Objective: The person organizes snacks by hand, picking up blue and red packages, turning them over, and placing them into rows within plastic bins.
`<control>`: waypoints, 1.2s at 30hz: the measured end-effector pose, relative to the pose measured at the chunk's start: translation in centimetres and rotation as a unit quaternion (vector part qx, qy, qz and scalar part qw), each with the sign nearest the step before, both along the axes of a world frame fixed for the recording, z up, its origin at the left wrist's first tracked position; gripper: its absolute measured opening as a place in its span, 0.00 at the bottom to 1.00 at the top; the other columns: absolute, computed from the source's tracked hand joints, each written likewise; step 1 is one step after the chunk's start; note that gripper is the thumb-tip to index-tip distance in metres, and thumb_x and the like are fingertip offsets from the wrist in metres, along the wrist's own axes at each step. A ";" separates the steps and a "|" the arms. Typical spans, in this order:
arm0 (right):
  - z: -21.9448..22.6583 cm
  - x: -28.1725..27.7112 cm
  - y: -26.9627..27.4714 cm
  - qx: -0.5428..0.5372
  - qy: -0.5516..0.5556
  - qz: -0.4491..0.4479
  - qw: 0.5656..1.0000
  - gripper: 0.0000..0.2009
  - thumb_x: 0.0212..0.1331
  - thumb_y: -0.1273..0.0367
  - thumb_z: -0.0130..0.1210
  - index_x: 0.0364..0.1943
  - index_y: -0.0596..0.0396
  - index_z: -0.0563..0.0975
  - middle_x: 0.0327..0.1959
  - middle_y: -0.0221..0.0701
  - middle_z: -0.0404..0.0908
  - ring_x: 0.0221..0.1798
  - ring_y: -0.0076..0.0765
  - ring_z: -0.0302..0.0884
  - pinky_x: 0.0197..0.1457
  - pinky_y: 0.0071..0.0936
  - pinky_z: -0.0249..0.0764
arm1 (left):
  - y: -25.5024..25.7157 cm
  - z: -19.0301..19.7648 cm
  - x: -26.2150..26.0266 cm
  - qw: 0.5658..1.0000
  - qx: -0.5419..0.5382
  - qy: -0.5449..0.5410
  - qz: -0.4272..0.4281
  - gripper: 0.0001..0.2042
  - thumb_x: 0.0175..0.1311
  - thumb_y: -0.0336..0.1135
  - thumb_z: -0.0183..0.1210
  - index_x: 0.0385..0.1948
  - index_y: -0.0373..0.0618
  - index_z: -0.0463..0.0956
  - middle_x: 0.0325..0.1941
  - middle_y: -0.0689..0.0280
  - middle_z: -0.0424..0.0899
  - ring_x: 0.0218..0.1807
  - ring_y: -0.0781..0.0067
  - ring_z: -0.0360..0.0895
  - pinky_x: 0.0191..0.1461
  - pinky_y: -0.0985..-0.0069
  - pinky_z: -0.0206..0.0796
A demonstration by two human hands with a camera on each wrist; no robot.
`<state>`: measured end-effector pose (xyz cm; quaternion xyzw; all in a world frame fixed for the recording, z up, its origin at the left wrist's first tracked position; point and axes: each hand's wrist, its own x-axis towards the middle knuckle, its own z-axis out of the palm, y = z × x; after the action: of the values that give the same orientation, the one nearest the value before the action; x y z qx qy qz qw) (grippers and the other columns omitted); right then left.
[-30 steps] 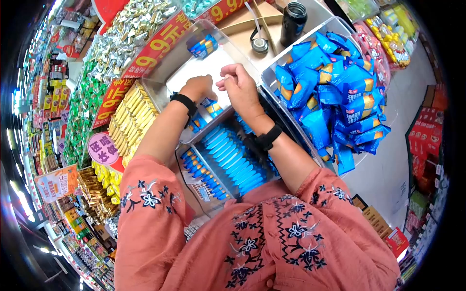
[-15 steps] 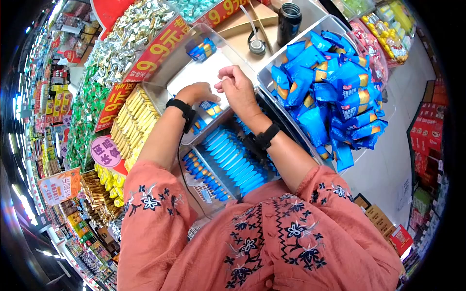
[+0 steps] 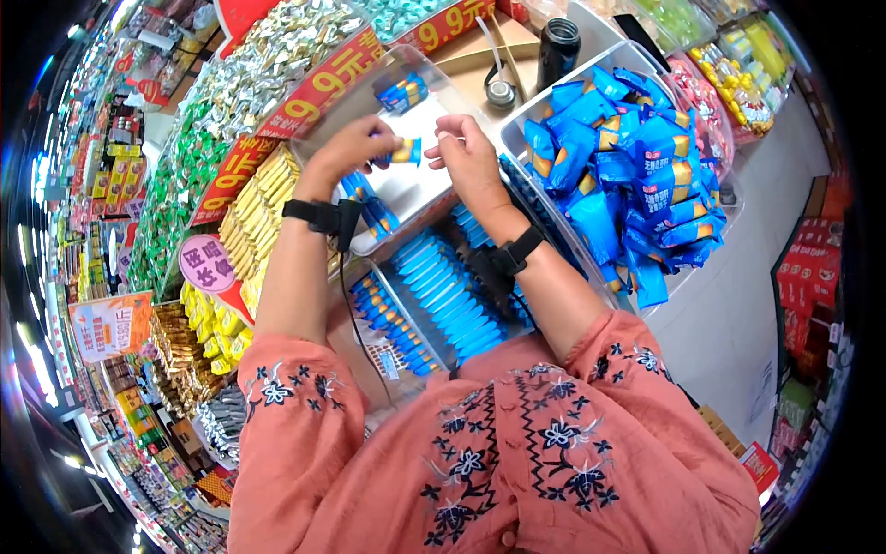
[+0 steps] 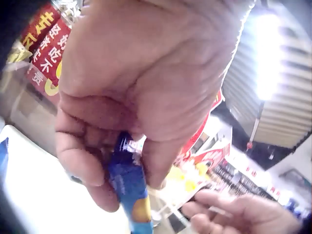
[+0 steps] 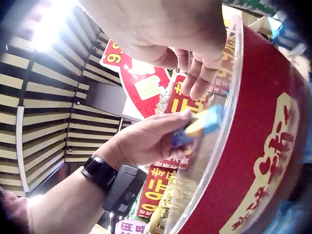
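Note:
My left hand [image 3: 355, 150] pinches a small blue snack packet [image 3: 406, 151] with a yellow-orange patch, above a clear bin with a white bottom [image 3: 438, 111]. In the left wrist view the packet [image 4: 130, 187] sticks out downward between thumb and fingers. My right hand [image 3: 469, 162] hovers just right of the packet, fingers loosely bent and holding nothing. The right wrist view shows its relaxed fingers [image 5: 200, 73] above the packet [image 5: 207, 122]. Inside the bin, blue packets [image 3: 402, 92] lie at the far end and more packets [image 3: 377, 210] at the near end.
Nearer my body, blue packets [image 3: 448, 295] stand in rows in a divided container. At right, a clear tub [image 3: 508, 138] is heaped with larger blue packets [image 3: 660, 189]. A black bottle [image 3: 558, 51] stands behind. Yellow-wrapped sweets [image 3: 263, 203] and red price signs [image 3: 314, 92] border the left.
My left hand has risen from the near end of the bin, moving up and slightly left, and now shows a packet in its fingers. The right hand has stayed nearly in place.

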<state>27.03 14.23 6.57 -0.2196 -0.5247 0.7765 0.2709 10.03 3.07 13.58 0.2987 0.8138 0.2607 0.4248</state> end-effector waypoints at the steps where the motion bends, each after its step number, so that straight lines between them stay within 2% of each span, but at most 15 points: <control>1: 1.2 0.4 0.1 -0.010 -0.003 0.010 1.000 0.14 0.67 0.72 0.48 0.53 0.65 0.71 0.44 0.38 0.78 0.35 0.30 0.84 0.34 0.25 0.82 | -0.5 1.4 0.6 0.998 0.039 -0.025 0.044 0.16 0.67 0.50 0.62 0.46 0.50 0.76 0.34 0.73 0.81 0.31 0.83 0.79 0.28 0.82 0.65; 3: 2.7 0.9 0.2 -0.048 0.005 0.034 0.998 0.19 0.68 0.65 0.53 0.56 0.66 0.70 0.42 0.36 0.78 0.34 0.29 0.83 0.34 0.25 0.82 | -1.7 3.9 2.5 0.985 0.118 -0.058 0.110 0.17 0.70 0.50 0.59 0.49 0.49 0.75 0.34 0.74 0.79 0.29 0.84 0.79 0.25 0.86 0.61; 7: 5.8 2.3 0.1 -0.097 0.009 0.154 0.983 0.20 0.67 0.60 0.58 0.53 0.63 0.73 0.36 0.32 0.79 0.30 0.26 0.82 0.31 0.23 0.80 | -3.8 6.1 6.1 0.974 0.166 -0.079 0.134 0.17 0.72 0.50 0.58 0.50 0.47 0.75 0.35 0.74 0.79 0.27 0.85 0.77 0.25 0.87 0.62; 10: 7.0 3.5 -0.6 -0.075 -0.002 0.206 0.976 0.18 0.67 0.61 0.58 0.51 0.62 0.74 0.37 0.32 0.79 0.30 0.26 0.82 0.31 0.23 0.80 | -5.1 6.7 8.1 0.955 0.226 -0.090 0.173 0.18 0.74 0.50 0.55 0.52 0.46 0.74 0.36 0.73 0.79 0.27 0.84 0.77 0.25 0.87 0.62; 11: 7.1 3.7 -0.8 -0.086 -0.003 0.217 0.972 0.17 0.67 0.62 0.58 0.50 0.61 0.74 0.37 0.33 0.79 0.30 0.27 0.83 0.32 0.23 0.80 | -5.7 6.6 8.2 0.944 0.253 -0.098 0.190 0.20 0.76 0.51 0.52 0.53 0.44 0.73 0.37 0.69 0.80 0.29 0.82 0.78 0.25 0.85 0.65; 14: 8.3 4.9 -1.2 -0.110 -0.010 0.229 0.967 0.16 0.67 0.63 0.57 0.51 0.62 0.72 0.40 0.35 0.79 0.34 0.31 0.85 0.35 0.24 0.81 | -7.5 6.1 9.2 0.894 0.328 -0.163 0.257 0.22 0.76 0.52 0.49 0.54 0.40 0.73 0.40 0.65 0.82 0.31 0.79 0.80 0.27 0.83 0.67; 15: 8.4 5.3 -1.2 -0.111 -0.008 0.229 0.967 0.16 0.68 0.64 0.57 0.51 0.61 0.72 0.40 0.35 0.80 0.36 0.32 0.85 0.36 0.24 0.81 | -8.1 6.0 9.6 0.885 0.343 -0.175 0.260 0.23 0.77 0.52 0.47 0.54 0.37 0.72 0.43 0.61 0.83 0.34 0.75 0.81 0.30 0.83 0.71; 18: 8.4 6.0 -1.9 -0.116 0.003 0.236 0.965 0.15 0.69 0.67 0.55 0.53 0.59 0.71 0.42 0.37 0.81 0.41 0.36 0.86 0.40 0.26 0.83 | -9.4 5.4 11.3 0.849 0.395 -0.205 0.285 0.24 0.77 0.51 0.47 0.55 0.36 0.72 0.44 0.60 0.84 0.37 0.74 0.83 0.34 0.83 0.73; 19: 8.4 6.2 -2.1 -0.119 0.011 0.239 0.964 0.15 0.69 0.67 0.56 0.54 0.59 0.71 0.44 0.39 0.81 0.42 0.38 0.86 0.41 0.27 0.83 | -9.6 5.0 11.5 0.843 0.404 -0.218 0.279 0.21 0.76 0.48 0.51 0.56 0.36 0.72 0.43 0.61 0.84 0.39 0.75 0.83 0.37 0.83 0.74; 22: 8.5 6.5 -2.8 -0.137 0.024 0.248 0.959 0.16 0.69 0.67 0.56 0.55 0.59 0.69 0.45 0.40 0.81 0.43 0.39 0.86 0.43 0.29 0.84 | -9.5 4.7 12.5 0.862 0.394 -0.175 0.267 0.18 0.73 0.43 0.56 0.52 0.35 0.72 0.44 0.60 0.83 0.41 0.75 0.82 0.36 0.82 0.73; 23: 8.6 6.6 -3.0 -0.143 0.026 0.250 0.957 0.17 0.69 0.67 0.56 0.56 0.59 0.68 0.45 0.40 0.81 0.43 0.40 0.86 0.43 0.29 0.84 | -9.6 4.2 12.6 0.853 0.399 -0.196 0.275 0.16 0.71 0.39 0.59 0.51 0.37 0.73 0.43 0.61 0.83 0.40 0.77 0.82 0.36 0.83 0.73; 26: 9.1 6.8 -3.4 -0.135 0.021 0.269 0.953 0.17 0.69 0.66 0.55 0.56 0.58 0.68 0.45 0.41 0.81 0.44 0.38 0.86 0.43 0.29 0.83 | -9.7 3.9 12.8 0.850 0.406 -0.189 0.276 0.15 0.70 0.38 0.60 0.51 0.39 0.73 0.43 0.62 0.84 0.40 0.77 0.82 0.35 0.84 0.73; 29: 9.0 6.9 -3.1 -0.128 0.013 0.280 0.951 0.16 0.69 0.66 0.56 0.55 0.57 0.68 0.44 0.37 0.78 0.44 0.37 0.85 0.44 0.32 0.85 | -9.7 4.2 13.2 0.844 0.421 -0.183 0.278 0.15 0.71 0.37 0.59 0.53 0.41 0.72 0.43 0.65 0.84 0.38 0.79 0.82 0.36 0.83 0.74; 36: 9.0 6.6 -2.7 -0.086 0.017 0.260 0.962 0.16 0.70 0.63 0.57 0.54 0.56 0.72 0.43 0.33 0.77 0.39 0.29 0.83 0.39 0.25 0.82 | -9.9 4.2 13.5 0.844 0.421 -0.176 0.281 0.14 0.70 0.34 0.59 0.53 0.41 0.71 0.43 0.65 0.84 0.39 0.78 0.83 0.37 0.83 0.74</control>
<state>33.63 11.55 15.57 -0.0849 -0.4903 0.8660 0.0492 23.53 -6.81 17.79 0.1564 0.5868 0.7345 0.3030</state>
